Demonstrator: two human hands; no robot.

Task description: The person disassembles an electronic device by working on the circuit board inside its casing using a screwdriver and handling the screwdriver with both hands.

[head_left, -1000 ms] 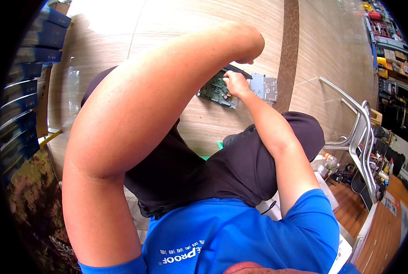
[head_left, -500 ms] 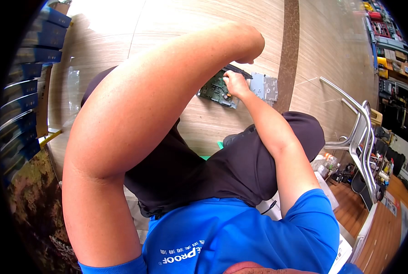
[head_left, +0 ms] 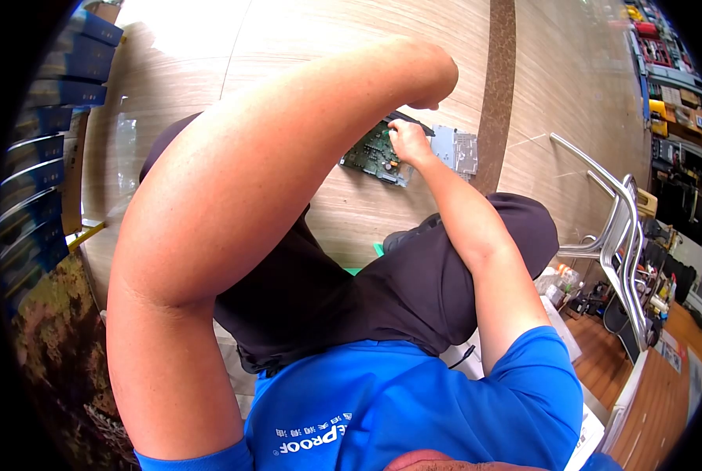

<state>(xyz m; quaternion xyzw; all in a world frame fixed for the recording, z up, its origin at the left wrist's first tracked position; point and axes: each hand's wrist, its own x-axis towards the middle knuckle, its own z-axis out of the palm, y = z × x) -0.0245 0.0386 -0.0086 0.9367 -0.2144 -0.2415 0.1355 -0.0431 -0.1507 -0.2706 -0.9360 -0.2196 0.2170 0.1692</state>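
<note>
A green circuit board (head_left: 374,153) in an opened electronic unit lies on the floor ahead of me. My right hand (head_left: 411,144) rests over its right part, thumb and fingers closed in a pinch near the back edge; what sits between them is too small to make out. My left hand (head_left: 436,77) hangs bent down above the back of the unit, and its fingers are mostly hidden behind the wrist. A grey metal plate (head_left: 453,149) lies just right of the board. Behind my right hand shows a dark strip of the unit.
Blue boxes (head_left: 68,93) are stacked at the left. At the right stands a chrome tube frame (head_left: 630,235), with shelves of tools and parts (head_left: 677,110) beyond. My knees (head_left: 524,228) flank the work, and a brown band (head_left: 499,94) crosses the tiled floor.
My right hand has shifted very slightly over the board, and my left wrist has moved a touch right. The unit and plate look unmoved.
</note>
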